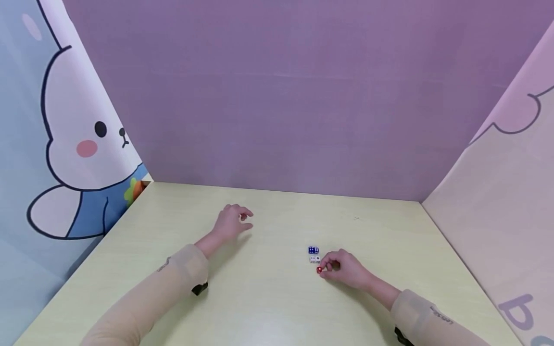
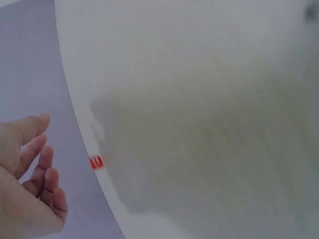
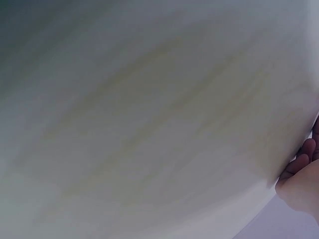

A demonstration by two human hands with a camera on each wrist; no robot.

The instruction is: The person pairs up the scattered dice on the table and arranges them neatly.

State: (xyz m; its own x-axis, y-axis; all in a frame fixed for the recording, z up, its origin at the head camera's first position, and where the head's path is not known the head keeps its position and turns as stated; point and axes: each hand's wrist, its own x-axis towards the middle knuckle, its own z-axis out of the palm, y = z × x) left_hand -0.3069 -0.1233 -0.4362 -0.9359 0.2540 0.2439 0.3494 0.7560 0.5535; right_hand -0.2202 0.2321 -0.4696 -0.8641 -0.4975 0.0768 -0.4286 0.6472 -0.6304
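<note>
Small dice sit on the table right of its middle. Two blue dice (image 1: 313, 250) stand side by side, and in front of them is a pair of white dice (image 1: 315, 259). Nearest me is a red die (image 1: 319, 270), pinched between thumb and fingertips of my right hand (image 1: 345, 270), close by the white pair. Only curled fingers and the hand's edge show in the right wrist view (image 3: 301, 179). Off to the left, my left hand (image 1: 231, 222) hovers over the table with loosely bent fingers and nothing between them.
The pale wood-look table (image 1: 268, 298) ends at a purple back panel (image 1: 277, 120). A rabbit-printed panel (image 1: 86, 120) flanks it on the left, a pale printed panel (image 1: 510, 192) on the right. A red patch with white marks (image 2: 96, 162) shows at the surface's edge in the left wrist view.
</note>
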